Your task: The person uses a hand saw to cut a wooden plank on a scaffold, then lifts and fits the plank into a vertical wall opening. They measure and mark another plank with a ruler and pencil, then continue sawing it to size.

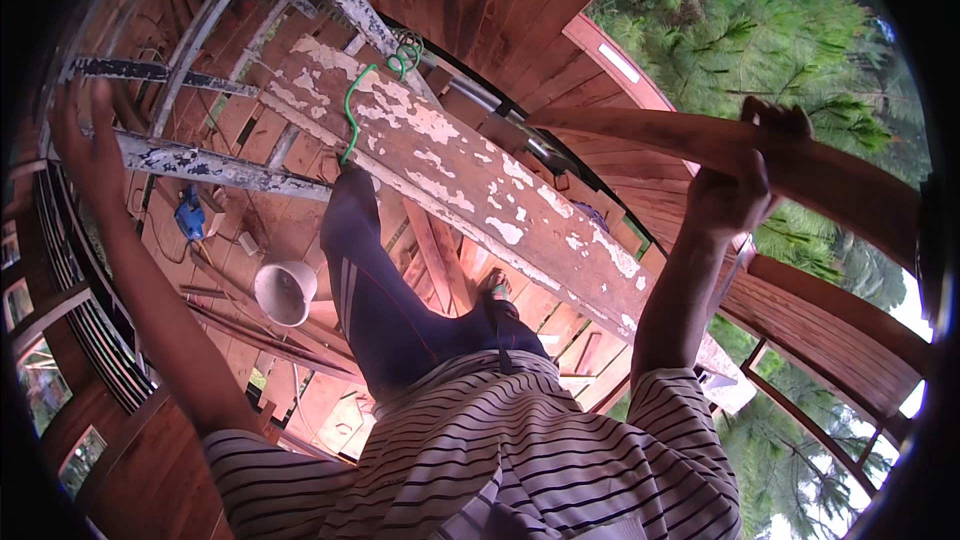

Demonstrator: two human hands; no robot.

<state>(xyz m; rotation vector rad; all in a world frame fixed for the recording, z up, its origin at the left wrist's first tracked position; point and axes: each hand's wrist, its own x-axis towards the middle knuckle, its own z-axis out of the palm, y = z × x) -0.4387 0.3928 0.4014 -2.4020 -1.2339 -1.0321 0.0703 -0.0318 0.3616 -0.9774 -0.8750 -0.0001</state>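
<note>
My right hand point(738, 192) is raised at the right and shut on a long thin reddish wooden board point(640, 133) that runs from the centre out to the right rim. At the far left my left hand point(84, 136) is lifted with fingers apart, against the curved slatted wooden wall point(70, 270); it holds nothing. Below me are my striped shirt and a leg in dark trousers point(385, 300), close to a wide plank with flaking white paint point(470, 185).
Metal scaffold bars with peeling paint point(205, 166) cross under the plank. A green cord point(350, 115) hangs from its far end. Far below, a white bucket point(285, 292) and a blue power tool point(190, 216) lie on the wooden floor. Trees point(760, 30) show through the open right side.
</note>
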